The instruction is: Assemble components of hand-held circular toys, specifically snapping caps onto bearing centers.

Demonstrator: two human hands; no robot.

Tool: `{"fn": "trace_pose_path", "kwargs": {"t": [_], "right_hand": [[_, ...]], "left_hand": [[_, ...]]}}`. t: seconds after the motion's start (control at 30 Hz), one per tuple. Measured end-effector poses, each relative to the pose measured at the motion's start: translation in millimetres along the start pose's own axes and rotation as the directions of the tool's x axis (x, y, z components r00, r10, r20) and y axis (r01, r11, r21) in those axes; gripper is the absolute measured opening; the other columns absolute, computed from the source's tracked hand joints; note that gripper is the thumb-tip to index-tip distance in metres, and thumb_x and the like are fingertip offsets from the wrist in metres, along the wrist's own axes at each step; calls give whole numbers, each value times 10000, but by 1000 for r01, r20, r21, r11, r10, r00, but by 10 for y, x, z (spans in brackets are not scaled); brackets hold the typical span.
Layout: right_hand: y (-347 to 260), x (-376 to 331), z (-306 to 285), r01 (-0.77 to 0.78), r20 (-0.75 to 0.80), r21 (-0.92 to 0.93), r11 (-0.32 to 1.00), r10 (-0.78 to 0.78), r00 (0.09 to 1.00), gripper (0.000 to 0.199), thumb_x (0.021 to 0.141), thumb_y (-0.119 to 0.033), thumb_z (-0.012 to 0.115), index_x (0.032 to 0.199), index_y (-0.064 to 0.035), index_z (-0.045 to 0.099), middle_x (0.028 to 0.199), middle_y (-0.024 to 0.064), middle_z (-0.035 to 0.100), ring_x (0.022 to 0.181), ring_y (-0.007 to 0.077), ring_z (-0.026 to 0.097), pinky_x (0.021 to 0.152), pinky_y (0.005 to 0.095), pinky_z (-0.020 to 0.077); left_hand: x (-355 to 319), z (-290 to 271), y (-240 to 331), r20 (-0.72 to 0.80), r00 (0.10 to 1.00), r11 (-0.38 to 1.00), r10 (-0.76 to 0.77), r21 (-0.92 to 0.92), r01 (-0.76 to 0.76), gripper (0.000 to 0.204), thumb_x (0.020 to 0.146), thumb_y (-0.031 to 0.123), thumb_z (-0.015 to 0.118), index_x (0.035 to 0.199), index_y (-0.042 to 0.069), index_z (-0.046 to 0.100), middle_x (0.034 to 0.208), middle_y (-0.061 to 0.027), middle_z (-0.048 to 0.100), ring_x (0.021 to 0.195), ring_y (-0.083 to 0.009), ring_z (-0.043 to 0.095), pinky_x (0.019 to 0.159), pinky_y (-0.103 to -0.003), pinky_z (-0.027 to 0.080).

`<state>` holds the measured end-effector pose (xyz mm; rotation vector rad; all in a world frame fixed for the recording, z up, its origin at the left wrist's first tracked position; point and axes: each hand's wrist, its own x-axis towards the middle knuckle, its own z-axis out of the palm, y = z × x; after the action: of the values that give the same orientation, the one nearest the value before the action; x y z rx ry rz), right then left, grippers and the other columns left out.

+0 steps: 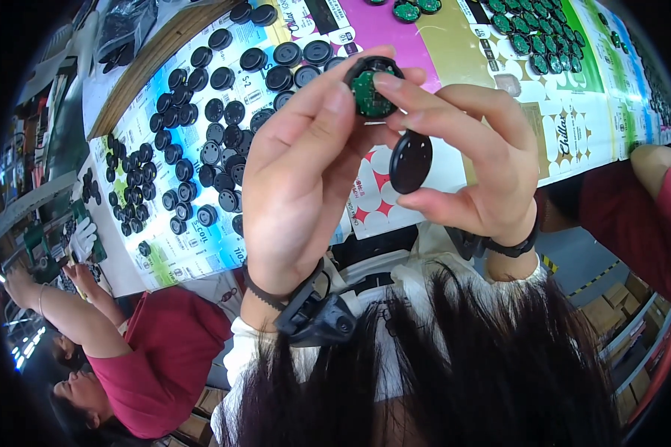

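Observation:
Raised above the table, my left hand (291, 164) grips a round black housing with a green circuit board (367, 95) set inside it. The fingertips of my right hand (484, 156) press on the board's face and rim. Between the thumb and fingers of that same hand, a smooth black disc-shaped cover (411, 162) is held on edge, just below the housing and apart from it. Many round black parts (231, 112) lie on the table behind and to the left of my left hand.
Printed sheets (455, 216) cover the table. Green circuit boards in black rings (537, 33) are grouped at the far right. A small clear piece (508, 84) lies nearer. A wooden strip (149, 59) edges the far left. Co-workers in red sit at left (156, 357) and right (626, 216).

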<state>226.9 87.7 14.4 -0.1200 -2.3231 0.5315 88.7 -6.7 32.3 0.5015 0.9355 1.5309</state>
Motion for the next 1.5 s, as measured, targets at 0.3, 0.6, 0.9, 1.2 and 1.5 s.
{"fn": "trace_pose_path", "kwargs": {"t": [0.3, 0.6, 0.9, 1.2, 1.5], "right_hand": [[-63, 79, -99, 57, 27, 27, 998, -58, 998, 529, 711, -416, 603, 996, 17, 498, 1015, 179, 570, 798, 176, 492, 645, 249, 450], [-100, 81, -157, -31, 84, 264, 964, 9, 996, 539, 706, -405, 612, 998, 30, 483, 1057, 221, 534, 822, 206, 485, 647, 269, 449], [-127, 179, -214, 70, -14, -64, 995, -71, 997, 507, 659, -307, 676, 1000, 23, 498, 1034, 207, 548, 842, 241, 514, 683, 298, 446], [-131, 187, -133, 98, -94, -90, 991, -107, 990, 464, 640, -265, 682, 981, 13, 535, 1007, 157, 568, 789, 233, 532, 668, 285, 441], [-168, 202, -150, 91, -59, -121, 988, -99, 993, 436, 648, -249, 665, 980, 8, 549, 998, 131, 576, 777, 220, 531, 644, 265, 433]], "left_hand": [[-70, -25, 123, 51, 996, 997, -68, 48, 65, 561, 819, 283, 520, 1225, -38, 303, 1100, -164, 492, 977, -222, 523, 844, -309, 430], [-161, -43, 184, 86, 996, 980, 6, 199, -23, 604, 763, 317, 589, 1201, -28, 355, 1066, -142, 521, 950, -218, 542, 825, -326, 453], [-168, -27, 97, 65, 998, 1000, -11, 13, 10, 639, 656, 176, 690, 1180, -37, 394, 1046, -148, 541, 923, -202, 555, 791, -289, 452], [-164, -57, 92, 90, 995, 996, 51, -77, -44, 527, 666, 27, 658, 1138, -64, 443, 958, -171, 586, 848, -162, 579, 701, -210, 457], [-179, -39, 92, 117, 992, 993, 51, -115, -38, 515, 674, 58, 658, 1131, -60, 452, 925, -182, 594, 834, -194, 590, 689, -231, 469]]}}
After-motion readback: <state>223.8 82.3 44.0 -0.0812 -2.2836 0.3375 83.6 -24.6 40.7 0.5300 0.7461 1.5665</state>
